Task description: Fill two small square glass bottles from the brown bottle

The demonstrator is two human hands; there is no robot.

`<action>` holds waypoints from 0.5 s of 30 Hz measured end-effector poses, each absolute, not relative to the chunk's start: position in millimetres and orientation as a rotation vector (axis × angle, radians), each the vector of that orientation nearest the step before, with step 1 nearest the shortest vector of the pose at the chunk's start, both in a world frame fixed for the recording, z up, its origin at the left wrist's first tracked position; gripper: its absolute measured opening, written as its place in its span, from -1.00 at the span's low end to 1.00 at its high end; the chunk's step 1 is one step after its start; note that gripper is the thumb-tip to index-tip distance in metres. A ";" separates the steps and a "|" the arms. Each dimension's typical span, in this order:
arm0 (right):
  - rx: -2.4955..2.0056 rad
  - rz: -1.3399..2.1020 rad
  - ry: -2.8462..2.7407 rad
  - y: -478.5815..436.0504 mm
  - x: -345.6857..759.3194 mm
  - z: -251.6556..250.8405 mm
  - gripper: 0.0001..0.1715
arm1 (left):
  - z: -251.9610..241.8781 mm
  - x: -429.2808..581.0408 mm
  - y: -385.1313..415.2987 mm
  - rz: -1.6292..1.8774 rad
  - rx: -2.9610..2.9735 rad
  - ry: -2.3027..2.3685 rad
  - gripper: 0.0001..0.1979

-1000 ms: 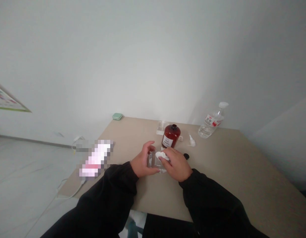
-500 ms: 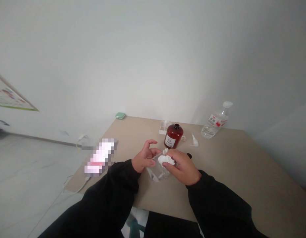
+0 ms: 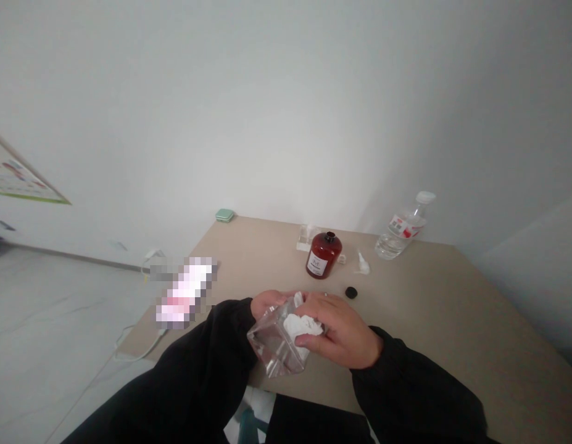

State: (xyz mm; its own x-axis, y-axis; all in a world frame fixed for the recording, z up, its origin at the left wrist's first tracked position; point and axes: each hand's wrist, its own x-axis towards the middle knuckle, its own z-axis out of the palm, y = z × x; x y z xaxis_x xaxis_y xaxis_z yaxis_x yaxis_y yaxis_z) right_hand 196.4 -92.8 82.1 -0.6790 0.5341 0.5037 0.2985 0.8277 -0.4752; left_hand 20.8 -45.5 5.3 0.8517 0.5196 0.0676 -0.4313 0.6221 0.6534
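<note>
Left hand (image 3: pixel 269 303) and right hand (image 3: pixel 339 330) hold a square clear glass vessel (image 3: pixel 274 342), tilted above the table (image 3: pixel 452 308)
The left grip curls round the vessel, and the right grip's pressed-together fingers (image 3: pixel 313 305) pinch a white cotton wad (image 3: pixel 304 327) against it; 1 s ago the vessel sat lower, near the table. Beyond, left to right: a pixelated item (image 3: pixel 186 293), a green case (image 3: pixel 225 215), a dark red bottle (image 3: pixel 323 256) labelled "M", a white pump nozzle (image 3: pixel 362 263), a black cap (image 3: pixel 351 293), a water bottle (image 3: pixel 399 234)
</note>
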 end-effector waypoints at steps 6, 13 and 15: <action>-0.582 0.484 -2.148 -91.9 192.7 81.3 -0.68 | 11.8 20.4 -48.5 0.581 0.732 0.142 -0.39; -0.924 0.378 -1.955 -84.7 221.8 90.6 -0.73 | 9.5 18.2 -45.8 0.648 0.751 0.130 -0.29; -1.285 0.254 -1.806 -75.8 245.3 93.2 -0.69 | 9.3 17.3 -44.5 0.705 0.743 0.139 -0.29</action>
